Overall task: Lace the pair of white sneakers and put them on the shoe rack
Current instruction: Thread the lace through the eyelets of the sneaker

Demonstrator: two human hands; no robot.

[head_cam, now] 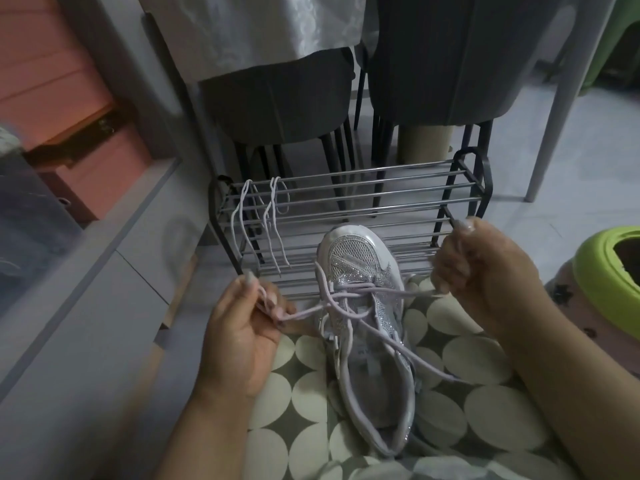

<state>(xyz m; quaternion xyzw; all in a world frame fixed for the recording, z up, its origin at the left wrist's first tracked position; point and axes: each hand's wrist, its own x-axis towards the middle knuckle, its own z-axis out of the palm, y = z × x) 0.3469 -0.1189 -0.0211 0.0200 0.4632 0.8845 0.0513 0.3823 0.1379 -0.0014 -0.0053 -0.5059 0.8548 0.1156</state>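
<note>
White sneaker at frame centre, lying on dotted cloth, toe pointing to shoe rack just behind it. Lace threaded through lower eyelets, crossing over tongue. Left hand lower left of centre, fingers curled, pinching left lace end. Right hand right of centre, fist closed on right lace end, lace taut. Spare lace draped over rack bars, upper left of rack. Green tub at right edge.

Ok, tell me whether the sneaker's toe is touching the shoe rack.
Cannot tell. In the head view the sneaker toe overlaps the shoe rack bars, but no contact or gap shows.
</note>
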